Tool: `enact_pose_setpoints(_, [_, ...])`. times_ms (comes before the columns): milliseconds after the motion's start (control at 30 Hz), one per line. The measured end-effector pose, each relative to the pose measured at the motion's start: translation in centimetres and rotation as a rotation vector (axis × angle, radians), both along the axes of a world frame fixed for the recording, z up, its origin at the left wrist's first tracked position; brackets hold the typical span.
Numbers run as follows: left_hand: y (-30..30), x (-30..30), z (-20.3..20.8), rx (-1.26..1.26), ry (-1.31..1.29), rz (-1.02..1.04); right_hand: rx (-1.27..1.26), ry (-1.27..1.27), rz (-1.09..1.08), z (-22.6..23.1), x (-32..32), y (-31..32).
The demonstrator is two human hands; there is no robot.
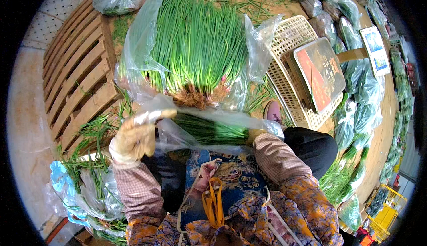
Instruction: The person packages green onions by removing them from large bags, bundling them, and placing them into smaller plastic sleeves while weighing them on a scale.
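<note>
Over my lap lies a bunch of green onions (209, 129) wrapped in a clear plastic bag (180, 140). My left hand (137, 135), in a tan glove, is at the bag's left end. One finger stretches out along the plastic and the others bend down apart from it; motion blurs them slightly. At the bag's right end is my right hand (255, 135), its fingers hidden by the plastic and the bunch. Just beyond, a large pile of green onions (200, 46) rests on an open plastic sheet (138, 52), roots toward me.
Wooden slats (82, 79) stand at the left. To the right, a cream plastic basket (284, 39) carries a scale (319, 74) with a display (375, 50). Filled plastic bags (367, 83) line the right side; loose stalks and bags (98, 188) lie at lower left.
</note>
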State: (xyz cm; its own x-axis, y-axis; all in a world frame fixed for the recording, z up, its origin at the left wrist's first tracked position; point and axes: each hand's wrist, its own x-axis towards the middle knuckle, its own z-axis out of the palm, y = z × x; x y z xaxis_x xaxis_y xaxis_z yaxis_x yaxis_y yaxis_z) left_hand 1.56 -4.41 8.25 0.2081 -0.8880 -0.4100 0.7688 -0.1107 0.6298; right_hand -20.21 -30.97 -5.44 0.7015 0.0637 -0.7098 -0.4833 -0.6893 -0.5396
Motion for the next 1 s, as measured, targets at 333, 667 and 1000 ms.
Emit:
enact_pose_setpoints(333, [-0.8, 1.8, -0.1, 0.421, -0.217, -0.690, 0.056, -0.230, -1.177, -14.3, 6.2, -8.1])
enact_pose_setpoints(667, [-0.2, 1.9, -2.6, 0.097, -0.100, -0.388, -0.297, -0.148, -1.126, -21.8, 13.6, -5.1])
enact_pose_setpoints(1000, [-3.4, 1.4, -0.8, 0.153, -0.041, -0.284, 1.417, -0.210, -1.509, -15.0, 4.7, -8.0])
